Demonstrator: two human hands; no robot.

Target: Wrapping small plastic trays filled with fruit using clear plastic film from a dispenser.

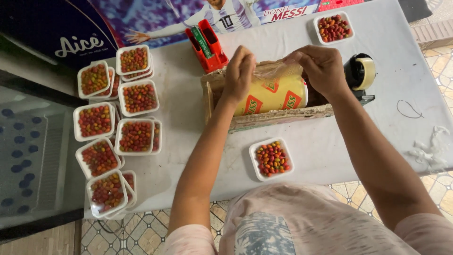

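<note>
A small fruit-packing stall: stacked trays of berries (135,98), a tape dispenser (359,72), a chest freezer (33,156).

To my side a stack of white trays (117,137) crowds the table's edge, each filled with small red, yellow and green fruits. One more filled tray (271,159) sits just before me, another (334,27) at the far corner. A red tape dispenser (206,45) stands beyond, a black one (359,72) opposite. Some whitish scraps (427,148), perhaps torn film, lie on the grey table (330,137).
</note>
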